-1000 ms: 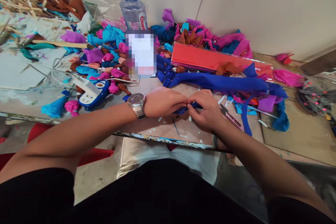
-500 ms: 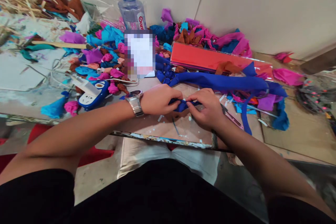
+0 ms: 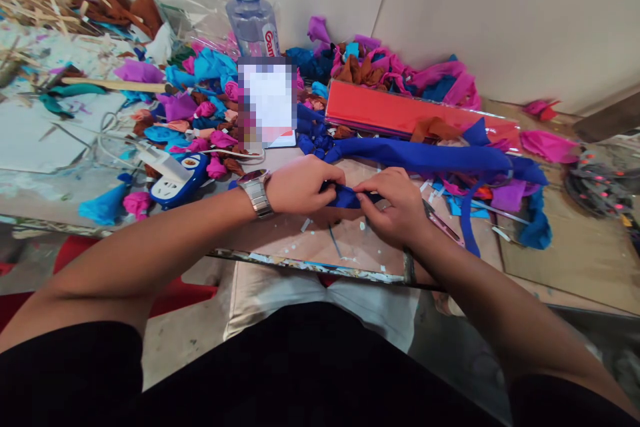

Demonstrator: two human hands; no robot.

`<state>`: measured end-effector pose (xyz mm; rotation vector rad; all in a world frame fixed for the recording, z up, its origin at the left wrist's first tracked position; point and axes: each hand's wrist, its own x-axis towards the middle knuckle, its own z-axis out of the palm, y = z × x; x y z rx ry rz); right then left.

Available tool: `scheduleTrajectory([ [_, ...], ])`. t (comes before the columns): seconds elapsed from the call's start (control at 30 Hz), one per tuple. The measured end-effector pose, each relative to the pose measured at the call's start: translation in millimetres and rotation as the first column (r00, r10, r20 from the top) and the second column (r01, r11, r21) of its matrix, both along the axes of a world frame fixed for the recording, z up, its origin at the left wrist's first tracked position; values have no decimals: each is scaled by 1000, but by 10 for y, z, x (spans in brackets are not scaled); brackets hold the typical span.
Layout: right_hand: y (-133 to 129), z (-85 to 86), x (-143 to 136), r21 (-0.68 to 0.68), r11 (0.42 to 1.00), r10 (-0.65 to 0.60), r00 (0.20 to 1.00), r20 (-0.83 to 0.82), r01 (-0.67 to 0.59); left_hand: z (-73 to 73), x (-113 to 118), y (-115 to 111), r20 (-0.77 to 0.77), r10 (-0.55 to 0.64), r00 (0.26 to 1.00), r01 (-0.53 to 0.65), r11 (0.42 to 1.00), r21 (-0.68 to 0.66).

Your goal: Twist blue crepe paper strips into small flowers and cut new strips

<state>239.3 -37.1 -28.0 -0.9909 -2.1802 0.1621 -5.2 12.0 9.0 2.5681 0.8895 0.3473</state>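
The blue crepe strip (image 3: pixel 347 198) ran left to right between the left hand (image 3: pixel 304 187) and right hand (image 3: pixel 393 203), over the near part of the worktop (image 3: pixel 320 235). Both hands pinched it, neither clearly nearer; its ends (lost within each grip) were hidden, its folding hard to make out.

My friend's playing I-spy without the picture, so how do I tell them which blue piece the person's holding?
Find the table, then, near its front edge, the left hand, with a silver watch at its wrist, and the right hand. Between them is the blue piece; unlike the long blue strip lying farther back, it is held in both hands.
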Motion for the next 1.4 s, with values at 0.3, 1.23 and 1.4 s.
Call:
scheduleTrajectory([
  [0.3, -8, -4, -22, -57, 998, -14, 998, 58, 18, -71, 42, -42, 10, -68, 998, 68, 998, 1],
  [1.23, -17, 26, 8, 103, 992, 55, 987, 153, -71, -1, 39, -21, 87, -57, 995, 82, 947, -310],
  [1.4, -29, 34, 5, 127, 989, 62, 986, 154, -82, -8, 38, -14, 94, -63, 994, 90, 943, -321],
])
